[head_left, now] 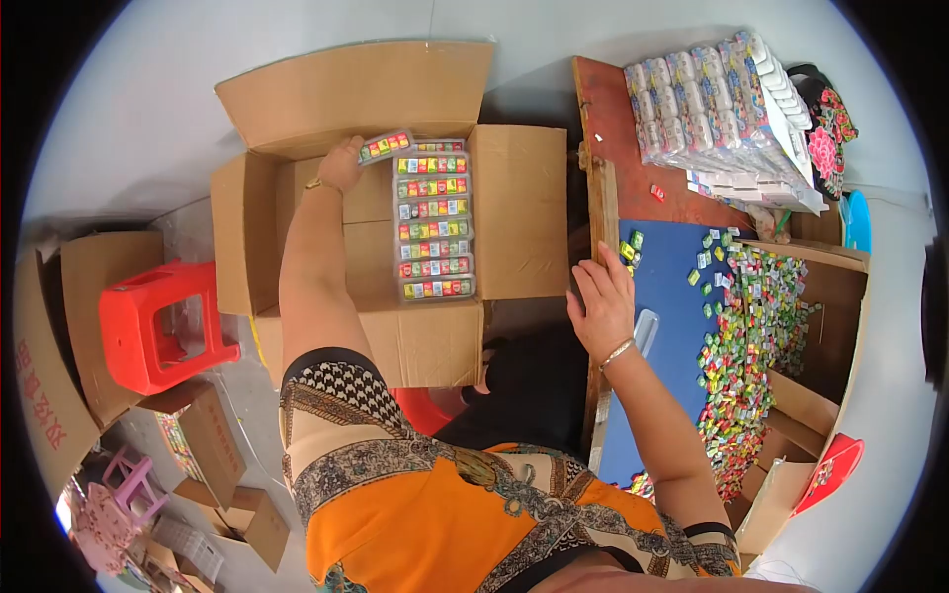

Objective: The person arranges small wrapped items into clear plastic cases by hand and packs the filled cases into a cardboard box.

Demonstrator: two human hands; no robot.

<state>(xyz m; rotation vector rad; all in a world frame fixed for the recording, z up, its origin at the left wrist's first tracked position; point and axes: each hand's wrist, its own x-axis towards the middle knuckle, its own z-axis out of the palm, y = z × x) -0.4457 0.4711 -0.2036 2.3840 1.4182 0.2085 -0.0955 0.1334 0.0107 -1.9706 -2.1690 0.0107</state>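
My left hand (342,166) is inside the open cardboard box (435,341). Its fingers grip the end of a clear plastic pack (386,147) filled with small red, yellow and green pieces. The pack is tilted near the back wall of the box. Beside it, a column of similar packs (433,229) lines the right side of the box. My right hand (603,301) rests on the wooden edge (600,212) of the table, fingers stretched out, holding nothing visible. Close to it lies a narrow clear plastic tray (645,333) on the blue surface (657,287).
A heap of small colourful pieces (736,376) spreads over the blue surface at right. Stacked clear trays (692,104) stand on the red tabletop (603,104) behind. A red stool (124,336) and another carton (198,440) are at left.
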